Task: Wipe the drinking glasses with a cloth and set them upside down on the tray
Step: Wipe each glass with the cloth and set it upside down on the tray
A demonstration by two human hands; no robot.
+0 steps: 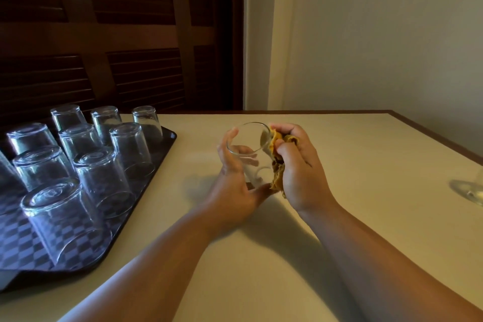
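Observation:
My left hand (232, 185) grips a clear drinking glass (249, 149) above the middle of the table, its mouth tilted up and away from me. My right hand (298, 165) holds a crumpled yellow cloth (276, 162) pressed against the glass's right side. To the left, a dark checkered tray (162, 149) carries several clear glasses (102, 180) standing upside down in rows. Another glass (474, 188) stands at the right edge of the view, cut off by the frame.
The beige table (339, 217) has a brown trim along its far and right edges. A dark louvred wooden door (117, 34) stands behind the tray, and a pale wall (379, 34) runs behind the table on the right.

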